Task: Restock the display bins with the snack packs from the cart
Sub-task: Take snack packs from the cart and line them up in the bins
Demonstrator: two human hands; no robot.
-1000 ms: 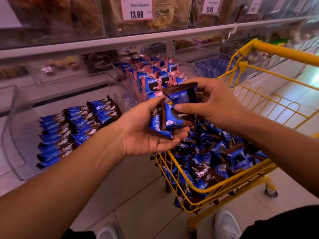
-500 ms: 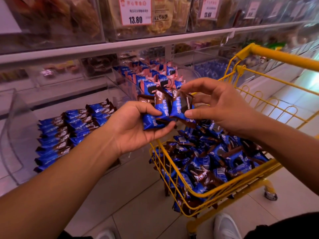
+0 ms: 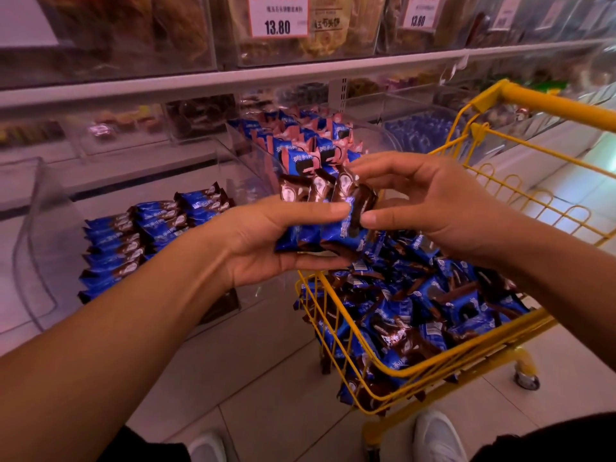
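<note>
My left hand (image 3: 266, 241) grips a small upright row of blue-and-brown snack packs (image 3: 320, 211) above the cart's left edge. My right hand (image 3: 430, 208) pinches the rightmost pack of that row between thumb and fingers. Below them the yellow wire cart (image 3: 473, 355) holds a loose heap of the same packs (image 3: 416, 311). At the left, a clear display bin (image 3: 36, 235) carries neat rows of these packs (image 3: 140, 235) lying side by side.
A second clear bin behind holds blue-and-pink packs (image 3: 310, 145). An upper shelf (image 3: 233, 78) has bagged snacks and a 13.80 price tag (image 3: 278, 15). The cart handle (image 3: 550, 105) stands at the right. White shoes (image 3: 440, 435) stand on the tiled floor.
My right hand has set another pack against the row in my left hand. Both hands have lifted slightly, and the packs now stand upright together.
</note>
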